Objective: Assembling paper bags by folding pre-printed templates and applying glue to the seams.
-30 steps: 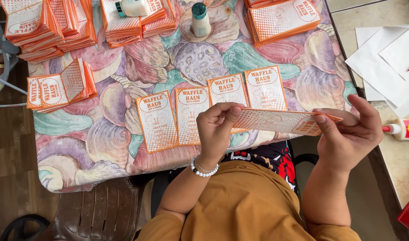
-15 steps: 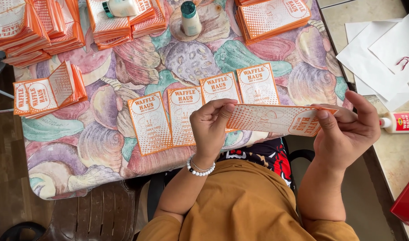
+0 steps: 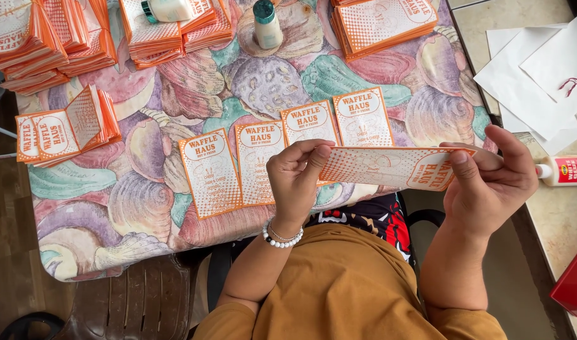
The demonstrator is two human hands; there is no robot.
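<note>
I hold a flat orange-and-white paper bag (image 3: pixel 389 167) sideways above my lap, at the near edge of the table. My left hand (image 3: pixel 294 179), with a white bead bracelet at the wrist, pinches its left end. My right hand (image 3: pixel 490 182) grips its right end, thumb on top. Just beyond it, several of the same bags (image 3: pixel 257 160) lie in a row on the shell-patterned tablecloth (image 3: pixel 143 208).
Stacks of orange bags (image 3: pixel 43 38) line the far side, with another stack (image 3: pixel 383 22) at the far right and a smaller pile (image 3: pixel 65 126) at left. A glue bottle (image 3: pixel 266 25) stands among them; another (image 3: pixel 562 170) lies on the right counter by white sheets (image 3: pixel 540 82).
The view has shifted a little. Both hands have kept the bag between them, and its right end has tilted slightly toward me.
</note>
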